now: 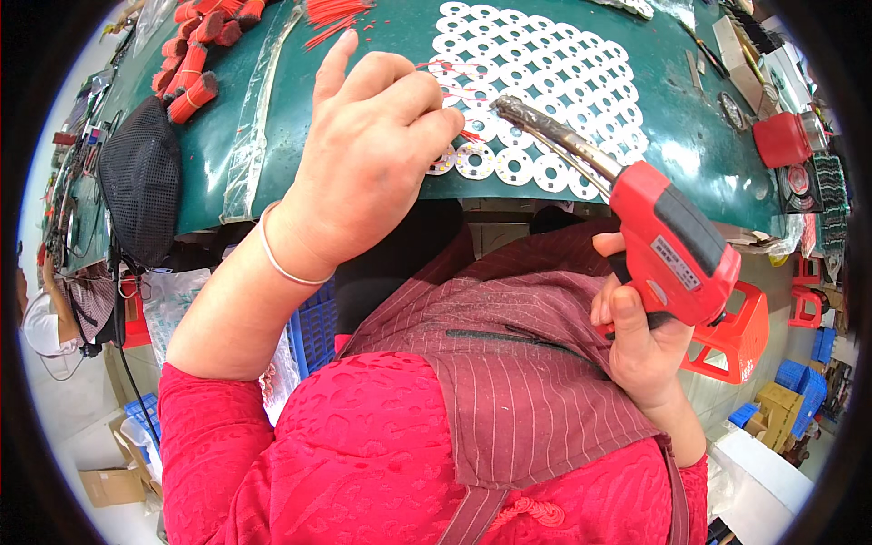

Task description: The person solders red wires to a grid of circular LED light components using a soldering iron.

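Note:
My left hand [377, 150] is closed in a pinch at the near left edge of a grid of white ring-shaped circuit boards [513, 153]. Beside its thumb shows the end of a thin red wire [470, 135]; the fingertips are partly hidden behind the hand. More red wires [468, 94] lie across the boards there. In my right hand [636, 341] is a red and black soldering gun [668, 241], gripped by its handle. Its darkened tip points left over the boards, a short way from the left thumb.
A loose pile of red wires [334, 13] lies at the far edge, with tied red wire bundles [189, 84] to its left. A black mesh cap [138, 182] sits on the green tabletop [300, 100] at left. A red container [779, 139] stands right; a red stool [736, 336] is below.

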Motion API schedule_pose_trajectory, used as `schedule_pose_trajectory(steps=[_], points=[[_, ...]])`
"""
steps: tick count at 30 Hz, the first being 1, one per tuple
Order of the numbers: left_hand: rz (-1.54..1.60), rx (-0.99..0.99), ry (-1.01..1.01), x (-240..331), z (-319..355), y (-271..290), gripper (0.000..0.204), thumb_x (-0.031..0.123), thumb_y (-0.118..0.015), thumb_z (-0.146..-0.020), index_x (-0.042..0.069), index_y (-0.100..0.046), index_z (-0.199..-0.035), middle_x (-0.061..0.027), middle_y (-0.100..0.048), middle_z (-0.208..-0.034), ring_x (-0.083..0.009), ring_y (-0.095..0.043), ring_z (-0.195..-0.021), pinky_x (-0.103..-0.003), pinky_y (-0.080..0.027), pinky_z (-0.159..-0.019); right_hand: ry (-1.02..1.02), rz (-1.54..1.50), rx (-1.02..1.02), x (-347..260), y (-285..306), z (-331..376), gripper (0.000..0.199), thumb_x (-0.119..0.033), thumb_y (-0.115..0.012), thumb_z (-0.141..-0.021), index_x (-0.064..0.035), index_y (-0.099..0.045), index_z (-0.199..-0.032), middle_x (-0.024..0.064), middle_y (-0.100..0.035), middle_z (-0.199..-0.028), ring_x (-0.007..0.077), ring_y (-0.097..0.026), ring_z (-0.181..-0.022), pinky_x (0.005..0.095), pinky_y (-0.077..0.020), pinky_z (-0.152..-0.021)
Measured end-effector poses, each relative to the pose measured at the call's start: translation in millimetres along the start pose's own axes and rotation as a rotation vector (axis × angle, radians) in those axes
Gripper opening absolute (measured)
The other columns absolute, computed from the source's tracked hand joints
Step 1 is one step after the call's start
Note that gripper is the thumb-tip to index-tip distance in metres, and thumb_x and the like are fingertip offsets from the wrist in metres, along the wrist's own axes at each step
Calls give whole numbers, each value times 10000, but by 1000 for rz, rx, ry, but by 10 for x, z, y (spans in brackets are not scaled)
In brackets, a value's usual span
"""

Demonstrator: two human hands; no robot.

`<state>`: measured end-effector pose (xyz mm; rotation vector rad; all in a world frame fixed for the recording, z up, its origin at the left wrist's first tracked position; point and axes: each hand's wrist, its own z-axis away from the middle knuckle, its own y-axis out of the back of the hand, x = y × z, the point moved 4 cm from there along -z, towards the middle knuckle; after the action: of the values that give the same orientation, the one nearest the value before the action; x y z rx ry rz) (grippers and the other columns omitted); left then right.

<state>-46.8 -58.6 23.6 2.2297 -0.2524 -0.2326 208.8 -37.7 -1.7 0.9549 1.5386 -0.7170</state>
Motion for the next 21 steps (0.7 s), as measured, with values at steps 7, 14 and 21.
schedule_pose_trajectory(steps=[7, 14, 21], points=[[16, 86, -5, 74, 0, 66, 235, 36, -705, -656, 145, -719, -864, 27, -600, -783, -205, -596, -897, -485, -332, -1082, -18, 35, -24, -13, 59, 56, 474, -249, -624, -961, 39, -457, -1299, 170, -586, -1203, 79, -506, -648, 256, -484, -568], [-18, 27, -3, 135, -9, 21, 154, 74, -718, -722, 145, -729, -858, 18, -552, -729, -186, -586, -823, -483, -349, -1053, -21, 54, -31, -51, 81, 93, 476, -251, -617, -965, 34, -449, -1307, 168, -577, -1216, 78, -505, -657, 253, -483, -572], [15, -3, 15, 157, -31, 6, 131, 72, -720, -724, 136, -711, -838, 10, -544, -724, -189, -588, -819, -477, -389, -1010, -28, 60, -47, -49, 101, 105, 480, -244, -610, -970, 26, -432, -1325, 175, -565, -1234, 73, -500, -658, 248, -482, -577]])
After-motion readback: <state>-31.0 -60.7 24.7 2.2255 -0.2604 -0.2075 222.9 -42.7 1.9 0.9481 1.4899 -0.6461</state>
